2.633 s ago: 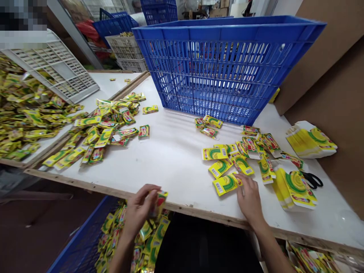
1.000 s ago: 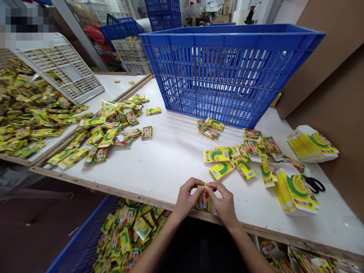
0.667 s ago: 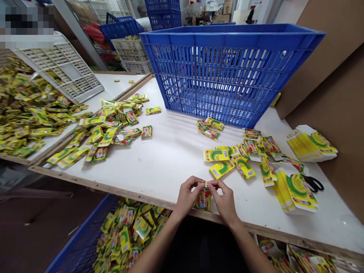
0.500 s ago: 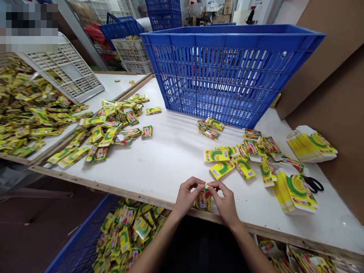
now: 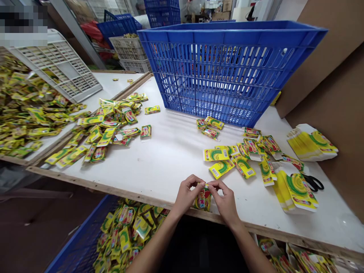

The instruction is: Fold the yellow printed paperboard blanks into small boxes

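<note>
My left hand (image 5: 186, 195) and my right hand (image 5: 224, 201) meet at the near edge of the white table (image 5: 170, 151). Both pinch the top of one small yellow, red and green sachet (image 5: 203, 198) that hangs between them. Loose yellow sachets (image 5: 237, 157) lie scattered just beyond my right hand. A larger spread of the same sachets (image 5: 105, 125) covers the table's left part.
A big blue crate (image 5: 227, 68) stands at the table's back. Stacks of flat yellow cartons (image 5: 295, 187) and black scissors (image 5: 313, 182) lie at the right. Below the table a blue bin (image 5: 85, 239) holds several sachets. A white crate (image 5: 57, 68) leans at the left.
My left hand came up from the bin below and my right hand left the loose sachets; both now hold one sachet together at the table edge, barely moving over the last second.
</note>
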Available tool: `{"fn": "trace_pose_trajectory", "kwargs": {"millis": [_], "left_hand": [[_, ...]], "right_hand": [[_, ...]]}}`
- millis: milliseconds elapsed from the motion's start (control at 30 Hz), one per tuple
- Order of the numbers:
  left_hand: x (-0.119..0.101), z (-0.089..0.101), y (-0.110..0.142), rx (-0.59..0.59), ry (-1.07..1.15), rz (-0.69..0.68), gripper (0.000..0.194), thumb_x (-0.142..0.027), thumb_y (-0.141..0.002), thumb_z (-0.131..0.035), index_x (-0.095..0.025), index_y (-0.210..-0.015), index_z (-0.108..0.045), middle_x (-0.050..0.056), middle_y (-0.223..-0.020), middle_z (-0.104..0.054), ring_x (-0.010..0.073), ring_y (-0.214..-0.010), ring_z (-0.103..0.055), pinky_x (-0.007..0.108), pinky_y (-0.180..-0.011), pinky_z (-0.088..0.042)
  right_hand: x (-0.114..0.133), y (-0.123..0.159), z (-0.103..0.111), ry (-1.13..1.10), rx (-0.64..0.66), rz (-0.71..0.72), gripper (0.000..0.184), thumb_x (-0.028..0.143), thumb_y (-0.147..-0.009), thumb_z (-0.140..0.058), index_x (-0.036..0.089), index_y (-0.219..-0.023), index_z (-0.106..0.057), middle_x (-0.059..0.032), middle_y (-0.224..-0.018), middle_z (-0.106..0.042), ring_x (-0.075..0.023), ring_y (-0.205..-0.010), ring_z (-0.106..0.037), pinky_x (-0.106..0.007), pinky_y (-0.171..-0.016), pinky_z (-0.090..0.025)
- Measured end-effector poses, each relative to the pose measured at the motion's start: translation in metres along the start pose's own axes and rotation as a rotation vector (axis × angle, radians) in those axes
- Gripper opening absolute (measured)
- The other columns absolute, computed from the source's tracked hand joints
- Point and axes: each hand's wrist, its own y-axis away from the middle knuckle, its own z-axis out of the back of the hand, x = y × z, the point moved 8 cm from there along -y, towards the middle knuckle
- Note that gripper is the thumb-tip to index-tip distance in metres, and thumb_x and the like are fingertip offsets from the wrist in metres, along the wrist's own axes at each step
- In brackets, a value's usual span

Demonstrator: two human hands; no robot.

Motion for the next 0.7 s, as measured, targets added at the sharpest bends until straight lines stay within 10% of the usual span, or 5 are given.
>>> {"fn": "trace_pose_trajectory", "kwargs": {"millis": [333,500,700], "left_hand": [[-0.001,0.004,0.023,-0.023,0.033,-0.028,0.016,-0.027,-0.084,-0.062,-0.018,-0.093,-0.072,0.006,-0.091,-0.069,0.0197,-0.087,-0.064,0.029,-0.079,-0.05],[-0.014,0.091,0.054,-0.34,-0.084,0.052,0.021,-0.035,-0.086,-0.059,-0.02,-0.096,-0.067,0.003,-0.091,-0.069,0.0181,-0.079,-0.064,0.025,-0.067,-0.051],[-0.027,0.18,0.096,-0.347,-0.612,0.027,0.028,-0.044,-0.078,-0.065,-0.022,-0.094,-0.071,0.006,-0.102,-0.068,0.0269,-0.101,-0.062,0.037,-0.093,-0.047]], "right_hand": [[0.009,0.006,0.003,0.125,0.022,0.226,0.01,0.027,-0.09,-0.057,0.024,-0.093,-0.067,-0.0049,-0.096,-0.069,-0.0206,-0.092,-0.062,-0.032,-0.075,-0.05],[0.015,-0.037,0.032,0.4,-0.077,0.299,0.025,0.025,-0.091,-0.051,0.022,-0.113,-0.06,-0.0092,-0.114,-0.065,-0.0256,-0.11,-0.056,-0.041,-0.093,-0.044],[0.003,-0.114,0.02,0.805,0.126,0.288,0.056,0.019,-0.079,-0.065,0.018,-0.132,-0.049,-0.0142,-0.133,-0.056,-0.033,-0.128,-0.043,-0.052,-0.105,-0.026]]}}
